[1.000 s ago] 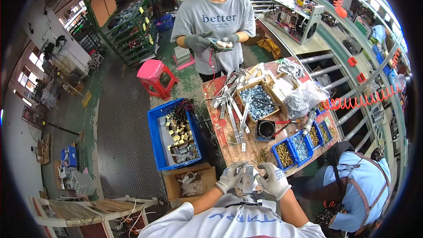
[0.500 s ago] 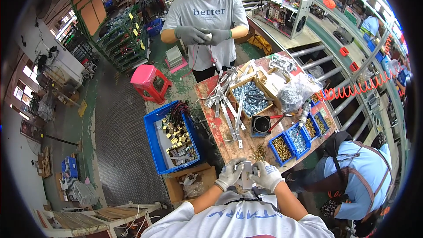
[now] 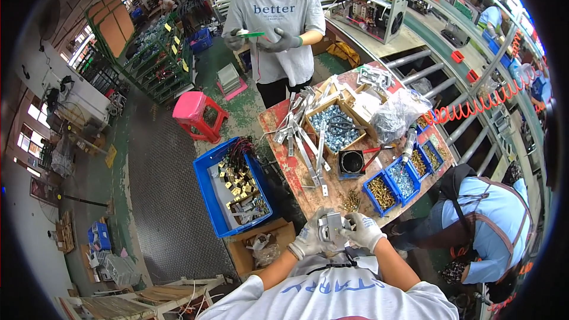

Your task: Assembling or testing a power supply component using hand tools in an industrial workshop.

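Observation:
In front of my body, at the near edge of the worktable, I hold a silver sheet-metal bracket (image 3: 333, 223) with bent sides. My left hand (image 3: 308, 239), in a white glove, is closed around its left side. My right hand (image 3: 364, 233), gloved too, grips the right side with bent fingers. Just beyond the bracket, a small pile of brass-coloured screws (image 3: 351, 202) lies on the wooden worktable (image 3: 284, 166). Blue bins of brass screws (image 3: 380, 193) and silver screws (image 3: 402, 180) stand to the right of the pile.
A cardboard box of silver fasteners (image 3: 335, 128), metal strips (image 3: 308, 148) and a power screwdriver (image 3: 409, 142) are on the table. Left is a blue crate (image 3: 204, 189) of parts, with a red stool (image 3: 195, 111) behind. A co-worker (image 3: 275, 29) stands opposite; another (image 3: 483, 225) bends at right.
The bracket has turned in my hands, from a flat narrow face to its bent side showing. Across the table, the co-worker's hands have parted, and a green piece now shows in them.

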### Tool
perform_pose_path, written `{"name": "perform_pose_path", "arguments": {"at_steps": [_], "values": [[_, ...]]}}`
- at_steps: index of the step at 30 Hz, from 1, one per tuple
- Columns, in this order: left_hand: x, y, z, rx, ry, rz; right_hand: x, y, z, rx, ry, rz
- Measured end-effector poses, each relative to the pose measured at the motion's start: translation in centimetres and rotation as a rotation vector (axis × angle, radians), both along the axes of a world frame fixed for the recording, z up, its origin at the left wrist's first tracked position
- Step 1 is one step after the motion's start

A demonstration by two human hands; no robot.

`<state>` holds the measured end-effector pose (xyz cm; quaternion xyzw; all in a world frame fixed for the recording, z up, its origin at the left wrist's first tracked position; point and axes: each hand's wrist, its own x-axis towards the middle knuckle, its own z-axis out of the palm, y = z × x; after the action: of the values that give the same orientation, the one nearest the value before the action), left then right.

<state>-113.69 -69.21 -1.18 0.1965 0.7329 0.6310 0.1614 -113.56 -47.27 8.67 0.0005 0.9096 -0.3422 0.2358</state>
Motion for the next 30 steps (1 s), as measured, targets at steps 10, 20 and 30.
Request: {"name": "perform_pose_path", "arguments": {"at_steps": [10,20,30], "values": [[-0.1,0.0,6.6,-0.279,0.339,-0.147,-0.3,-0.1,-2.0,-0.230,0.045,-0.001],[0.2,1.2,-2.3,0.056,0.099,-0.113,-0.2,-0.4,-5.3,-0.495,-0.077,-0.146],[0.7,0.6,0.7,0.092,0.151,0.042,1.6,-1.4,-7.4,-0.815,-0.013,-0.295]]}}
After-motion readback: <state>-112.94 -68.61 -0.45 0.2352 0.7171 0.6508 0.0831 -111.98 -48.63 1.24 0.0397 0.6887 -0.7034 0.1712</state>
